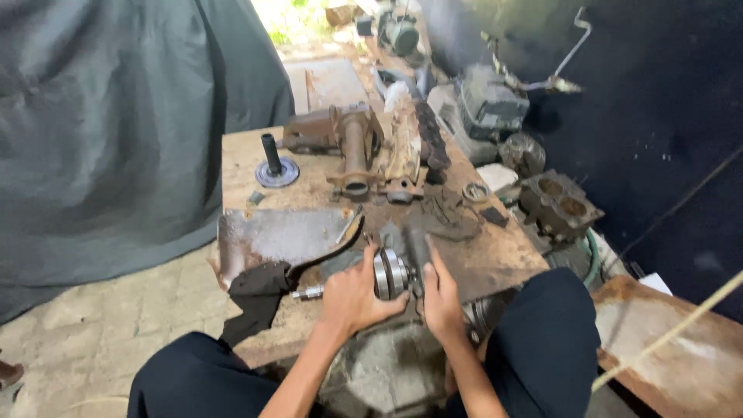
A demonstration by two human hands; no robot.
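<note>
A person seated at a worn, rust-stained wooden workbench [480, 259] grips a round, silver-grey metal bearing assembly on a short steel shaft [387, 272], which lies at the near edge of the bench, just in front of the knees. The left hand [352, 298] wraps over the shaft side of the part, thumb and fingers closed around it, while the right hand [441, 298] presses against the other side with fingers held together and extended along a dark metal bar [418, 248] that stands beside the ringed part. The thin end of the shaft pokes out to the left of the left hand.

The work looks to be at an early or middle stage: the bearing assembly sits on its shaft, held rather than set down, and whether it is being pulled apart or pushed together cannot be told from this view. Nothing near the hands reads as a finished piece.

Around the part, a bent, grey sheet-metal plate [282, 236] lies to the left, with a black rag [255, 290] draped over the bench edge below it. Further back rest a rusty brown cast housing with a pipe-like tube [352, 143], a black peg standing on a round metal disc [275, 166] and a small metal ring [475, 191]. A grey tarpaulin [101, 131] hangs at left.
</note>
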